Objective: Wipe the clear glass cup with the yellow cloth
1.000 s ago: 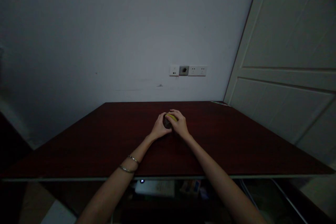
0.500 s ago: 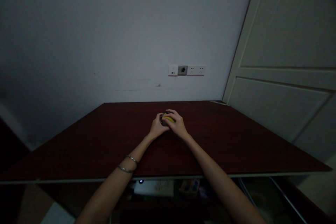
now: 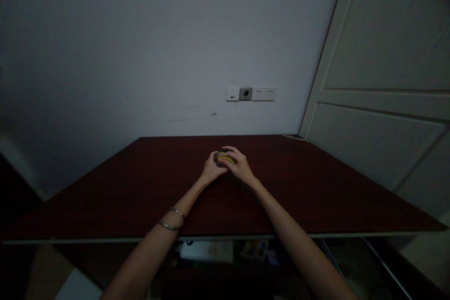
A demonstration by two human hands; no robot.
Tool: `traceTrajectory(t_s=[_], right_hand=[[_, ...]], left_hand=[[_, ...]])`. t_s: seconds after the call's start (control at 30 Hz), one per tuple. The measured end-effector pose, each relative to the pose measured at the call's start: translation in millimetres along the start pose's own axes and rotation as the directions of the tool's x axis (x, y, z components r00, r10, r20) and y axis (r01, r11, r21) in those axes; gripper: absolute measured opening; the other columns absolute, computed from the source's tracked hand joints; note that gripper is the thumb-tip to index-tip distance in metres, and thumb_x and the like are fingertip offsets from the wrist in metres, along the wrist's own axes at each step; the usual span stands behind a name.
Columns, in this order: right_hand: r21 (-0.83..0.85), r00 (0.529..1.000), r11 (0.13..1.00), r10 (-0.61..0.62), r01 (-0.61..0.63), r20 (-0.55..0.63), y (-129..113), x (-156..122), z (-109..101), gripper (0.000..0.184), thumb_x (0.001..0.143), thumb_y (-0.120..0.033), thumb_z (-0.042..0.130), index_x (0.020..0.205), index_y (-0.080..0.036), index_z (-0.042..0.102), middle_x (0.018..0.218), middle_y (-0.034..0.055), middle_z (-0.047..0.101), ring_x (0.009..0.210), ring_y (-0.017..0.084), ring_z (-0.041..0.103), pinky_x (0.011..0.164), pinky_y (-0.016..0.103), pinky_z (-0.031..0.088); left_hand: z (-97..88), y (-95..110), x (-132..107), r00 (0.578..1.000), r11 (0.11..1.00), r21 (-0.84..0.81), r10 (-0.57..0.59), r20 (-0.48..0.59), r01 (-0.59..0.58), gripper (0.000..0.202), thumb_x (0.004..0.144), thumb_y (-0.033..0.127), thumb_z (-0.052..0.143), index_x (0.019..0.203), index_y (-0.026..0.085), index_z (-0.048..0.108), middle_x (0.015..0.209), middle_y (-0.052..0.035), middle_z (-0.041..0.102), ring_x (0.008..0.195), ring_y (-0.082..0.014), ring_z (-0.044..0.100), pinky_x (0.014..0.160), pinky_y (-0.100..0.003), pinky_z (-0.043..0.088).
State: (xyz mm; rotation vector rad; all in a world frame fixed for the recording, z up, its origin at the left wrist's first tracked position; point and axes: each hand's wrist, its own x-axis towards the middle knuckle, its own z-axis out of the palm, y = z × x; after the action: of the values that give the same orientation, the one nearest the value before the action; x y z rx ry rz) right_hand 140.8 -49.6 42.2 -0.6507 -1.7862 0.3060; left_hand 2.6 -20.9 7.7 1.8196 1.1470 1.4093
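Both my hands meet over the middle of a dark red-brown table [image 3: 123, 192], toward its far side. My left hand [image 3: 211, 171] curls round the left side of a small dark object with a yellow part [image 3: 225, 160]. My right hand [image 3: 239, 165] closes over its right side and top, fingers wrapped on the yellow part. Most of the object is hidden by my fingers, and the dim light keeps me from making out what it is. Two thin bracelets [image 3: 173, 219] sit on my left forearm.
A white wall with a row of sockets [image 3: 251, 93] rises behind the table. A white panelled door [image 3: 379, 103] stands at the right. Under the table's near edge lie a white box [image 3: 207, 251] and some small items.
The hands stay together on the small object; the fingers have shifted slightly around it, and the view has moved a little.
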Motion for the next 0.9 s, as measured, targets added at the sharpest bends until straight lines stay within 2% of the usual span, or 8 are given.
traceTrajectory(t_s=[0.13, 0.2, 0.37, 0.5, 0.67, 0.9], right_hand=[[0.034, 0.986, 0.998, 0.066, -0.061, -0.153, 12, 2, 1, 0.017, 0.076, -0.029, 0.056, 0.088, -0.022, 0.065, 0.101, 0.0064, 0.061, 0.100, 0.018, 0.054, 0.089, 0.033, 0.041], [0.046, 0.989, 0.997, 0.069, -0.063, -0.133, 13, 2, -1, 0.017, 0.076, -0.029, 0.057, 0.088, -0.022, 0.064, 0.102, 0.0065, 0.060, 0.100, 0.018, 0.054, 0.090, 0.034, 0.041], [0.030, 0.999, 1.000, -0.003, 0.002, 0.047, 1, 2, -7, 0.014, 0.071, -0.028, 0.062, 0.083, -0.022, 0.065, 0.111, 0.0062, 0.056, 0.101, 0.018, 0.054, 0.090, 0.034, 0.040], [0.033, 1.000, 0.999, 0.018, -0.018, 0.010, -1, 2, -7, 0.015, 0.072, -0.029, 0.061, 0.084, -0.022, 0.065, 0.110, 0.0064, 0.056, 0.102, 0.018, 0.054, 0.090, 0.034, 0.040], [0.130, 0.984, 0.983, 0.146, -0.132, -0.106, 11, 4, -3, 0.018, 0.071, -0.032, 0.061, 0.083, -0.020, 0.065, 0.101, 0.0066, 0.061, 0.098, 0.019, 0.056, 0.089, 0.033, 0.041], [0.228, 0.932, 0.923, 0.342, -0.310, -0.117, 20, 8, -5, 0.025, 0.068, -0.039, 0.062, 0.082, -0.018, 0.065, 0.084, 0.0040, 0.065, 0.080, 0.018, 0.059, 0.076, 0.031, 0.046]], left_hand=[[-0.2, 5, -2, 0.998, 0.997, 0.057, 0.056, -0.012, -0.055, 0.067, 0.050, 0.032, 0.074, 0.108, 0.015, 0.045, 0.094, -0.0054, 0.060, 0.086, -0.0179, 0.057, 0.078, -0.031, 0.045], [-1.0, 5, -1, 0.998, 0.996, 0.067, 0.053, -0.016, -0.052, 0.067, 0.050, 0.032, 0.074, 0.108, 0.015, 0.045, 0.093, -0.0054, 0.060, 0.086, -0.0181, 0.057, 0.078, -0.030, 0.045], [-3.0, -2, 2, 1.000, 0.999, 0.043, 0.007, -0.014, -0.006, 0.067, 0.049, 0.026, 0.074, 0.109, 0.015, 0.045, 0.093, -0.0057, 0.060, 0.083, -0.0177, 0.058, 0.076, -0.030, 0.045], [-2.7, -3, 2, 0.999, 0.998, 0.035, 0.050, -0.011, -0.050, 0.067, 0.051, 0.028, 0.073, 0.109, 0.015, 0.044, 0.095, -0.0058, 0.059, 0.083, -0.0169, 0.058, 0.076, -0.029, 0.045], [-2.3, 5, -1, 0.993, 0.992, 0.054, 0.117, 0.001, -0.117, 0.071, 0.051, 0.037, 0.074, 0.110, 0.015, 0.042, 0.097, -0.0062, 0.058, 0.086, -0.0173, 0.057, 0.078, -0.029, 0.045], [-3.7, 16, -6, 0.989, 0.987, 0.067, 0.142, 0.039, -0.145, 0.071, 0.050, 0.038, 0.075, 0.109, 0.016, 0.043, 0.095, -0.0045, 0.059, 0.085, -0.0168, 0.058, 0.078, -0.030, 0.045]])
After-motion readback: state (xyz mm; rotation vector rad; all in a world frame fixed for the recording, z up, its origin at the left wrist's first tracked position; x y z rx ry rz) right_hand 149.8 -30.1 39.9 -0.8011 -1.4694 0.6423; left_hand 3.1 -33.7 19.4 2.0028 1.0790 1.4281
